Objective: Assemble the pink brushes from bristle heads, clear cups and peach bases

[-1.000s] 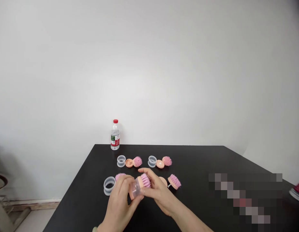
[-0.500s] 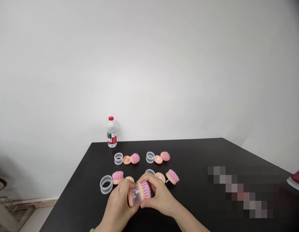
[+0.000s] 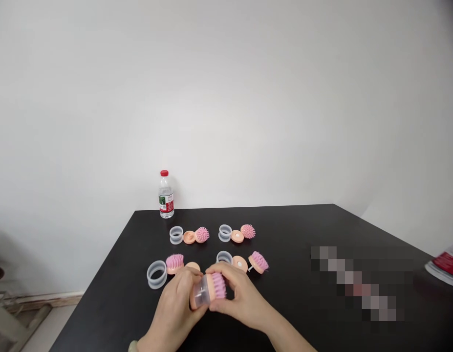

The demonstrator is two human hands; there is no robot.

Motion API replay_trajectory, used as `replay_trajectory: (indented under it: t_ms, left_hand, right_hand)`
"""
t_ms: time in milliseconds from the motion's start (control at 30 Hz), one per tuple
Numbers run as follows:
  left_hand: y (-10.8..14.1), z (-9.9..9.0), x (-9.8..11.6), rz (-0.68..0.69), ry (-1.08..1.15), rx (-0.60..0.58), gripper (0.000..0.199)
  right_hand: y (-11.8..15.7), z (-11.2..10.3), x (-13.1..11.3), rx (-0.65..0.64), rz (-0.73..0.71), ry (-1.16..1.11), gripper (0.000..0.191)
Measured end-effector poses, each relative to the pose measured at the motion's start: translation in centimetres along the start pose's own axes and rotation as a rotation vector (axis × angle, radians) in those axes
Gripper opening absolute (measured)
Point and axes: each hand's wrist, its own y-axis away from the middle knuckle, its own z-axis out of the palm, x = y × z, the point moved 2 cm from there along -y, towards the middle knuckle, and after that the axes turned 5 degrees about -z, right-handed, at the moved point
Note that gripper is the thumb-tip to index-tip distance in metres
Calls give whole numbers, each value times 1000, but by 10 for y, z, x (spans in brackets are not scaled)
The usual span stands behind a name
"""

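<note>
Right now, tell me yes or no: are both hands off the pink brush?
No, the left hand and right hand both grip the pink brush.

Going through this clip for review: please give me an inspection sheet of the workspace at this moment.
Surface: black table, with a pixelated patch on its right side.
Job's things: brush, with clear body and pink bristles, held above the table; four clear rings, four pink brush heads and four peach discs lie in groups.
Clutter: water bottle at the far left corner; red-and-white printed item at the right.
Hands: left hand and right hand both grip the brush.
Cables: nothing seen.
Surroundings: white wall; floor at lower left.
</note>
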Motion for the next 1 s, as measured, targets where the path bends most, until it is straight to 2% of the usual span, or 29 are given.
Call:
replay_trajectory:
  t_ms: [67,133,167,200,300,333,433,467,600,700,767,833,900,1000]
  left_hand:
    - [-2,-2,2,-39,1,-25,29]
    - [-2,-3,3,-67,5,-42,29]
    - [-2,-4,3,-65,8,-50,27]
    - [-2,-4,3,-57,12,-56,24]
    - [-1,-3,3,-40,22,-65,23]
    - [-1,-2,2,-54,23,-67,24]
    - [-2,-1,2,-115,38,-90,28]
    - [-2,-2,3,-128,45,-99,27]
    - [-6,-5,9,-148,111,-155,22]
    - [-10,-8,12,-226,226,-215,30]
    - [-12,-9,12,-325,380,-289,35]
    - [-11,-9,9,-468,600,-437,35]
    - [-8,-12,6,-582,784,-552,35]
    - [-6,-21,1,-666,923,-640,38]
  right_hand:
    - [2,-1,-1,-5,-21,-38,57]
    - [3,-1,2,3,21,-102,79]
    - [3,0,5,8,58,-120,83]
    - [3,0,7,11,92,-122,79]
    - [2,2,9,1,112,-68,47]
    - [2,3,8,4,99,-63,45]
    - [0,3,6,26,87,-108,66]
    - [0,3,5,25,105,-118,66]
    - [-1,2,6,47,143,-59,39]
    - [0,-1,4,57,89,-72,45]
    - [1,-2,2,24,30,-121,51]
    - [2,-3,0,-13,-44,-160,54]
    - [3,-4,-2,-33,-113,-186,53]
    - [6,-7,-3,9,-197,-195,45]
